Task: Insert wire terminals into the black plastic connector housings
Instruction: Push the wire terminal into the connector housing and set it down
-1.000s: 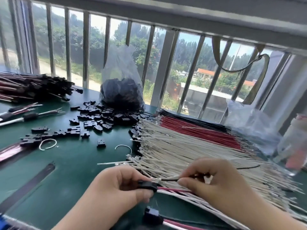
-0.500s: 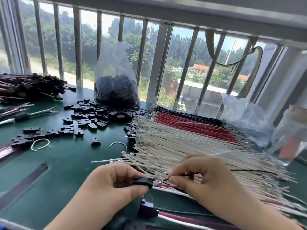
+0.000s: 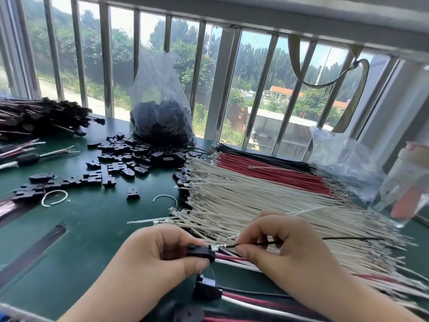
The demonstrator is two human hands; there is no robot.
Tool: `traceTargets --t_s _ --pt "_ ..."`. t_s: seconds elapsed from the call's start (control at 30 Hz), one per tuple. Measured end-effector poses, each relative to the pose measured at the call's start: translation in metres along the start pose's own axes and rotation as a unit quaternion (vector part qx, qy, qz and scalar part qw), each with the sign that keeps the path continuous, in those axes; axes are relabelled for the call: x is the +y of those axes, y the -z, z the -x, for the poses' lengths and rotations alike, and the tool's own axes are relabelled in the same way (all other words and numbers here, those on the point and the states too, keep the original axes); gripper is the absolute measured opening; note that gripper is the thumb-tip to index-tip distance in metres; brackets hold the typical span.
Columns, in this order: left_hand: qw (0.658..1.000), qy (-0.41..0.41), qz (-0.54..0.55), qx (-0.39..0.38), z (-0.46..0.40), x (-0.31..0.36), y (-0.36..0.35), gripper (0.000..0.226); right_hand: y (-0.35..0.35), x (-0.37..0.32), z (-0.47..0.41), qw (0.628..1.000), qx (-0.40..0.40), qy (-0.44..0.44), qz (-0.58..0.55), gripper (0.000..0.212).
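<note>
My left hand (image 3: pixel 160 254) pinches a black connector housing (image 3: pixel 200 251) near the table's front edge. A red and a white wire trail from the housing to the right. My right hand (image 3: pixel 278 249) pinches a thin black wire (image 3: pixel 343 238) just behind its metal terminal (image 3: pixel 216 247). The terminal's tip sits at the housing's right face. A wide spread of white wires (image 3: pixel 267 201), red wires (image 3: pixel 267 168) and black wires (image 3: pixel 255 152) lies behind my hands. Loose black housings (image 3: pixel 125 159) are scattered at centre left.
A clear bag of black housings (image 3: pixel 160 122) stands by the window bars. Finished harnesses (image 3: pixel 39 117) are piled at far left. An assembled connector with wires (image 3: pixel 206 290) lies below my hands. A crumpled plastic bag (image 3: pixel 343 163) and a clear bottle (image 3: pixel 404 189) stand at right.
My right hand has drawn the black wire back a little, and its bright terminal now shows at the housing's right face. Both hands stay close together; the camera has shifted slightly.
</note>
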State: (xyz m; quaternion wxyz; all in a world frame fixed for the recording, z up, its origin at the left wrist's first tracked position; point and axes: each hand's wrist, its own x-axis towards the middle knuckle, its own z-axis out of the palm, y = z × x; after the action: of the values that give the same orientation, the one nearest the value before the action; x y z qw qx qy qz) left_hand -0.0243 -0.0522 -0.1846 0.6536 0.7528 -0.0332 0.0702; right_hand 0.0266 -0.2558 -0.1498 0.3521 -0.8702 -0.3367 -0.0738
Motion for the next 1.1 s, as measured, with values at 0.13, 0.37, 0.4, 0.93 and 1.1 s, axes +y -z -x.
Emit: traceTargets --t_s 0.13,0.37,0.4,0.93,1.1 --pt "1.000 -0.008 -0.009 0.001 -0.001 -0.004 0.001 0.025 -0.003 -0.004 0.001 1.000 -0.019 0.000 -0.016 0.015" --pt "1.000 -0.020 -0.007 -0.014 0.001 -0.005 0.002 0.023 -0.005 -0.010 0.002 0.999 -0.014 0.028 -0.018 0.019" --pt "1.000 -0.023 -0.011 -0.010 0.001 -0.005 0.001 0.022 -0.005 -0.010 0.002 0.999 -0.013 0.033 -0.010 0.018" --pt "0.999 -0.012 -0.032 -0.030 0.004 -0.003 0.002 0.035 -0.013 -0.017 0.004 0.999 -0.020 0.043 -0.021 0.007" --pt "1.000 -0.016 0.000 -0.025 0.004 0.002 -0.001 0.023 -0.002 -0.010 -0.003 0.997 -0.060 0.008 -0.037 0.010"
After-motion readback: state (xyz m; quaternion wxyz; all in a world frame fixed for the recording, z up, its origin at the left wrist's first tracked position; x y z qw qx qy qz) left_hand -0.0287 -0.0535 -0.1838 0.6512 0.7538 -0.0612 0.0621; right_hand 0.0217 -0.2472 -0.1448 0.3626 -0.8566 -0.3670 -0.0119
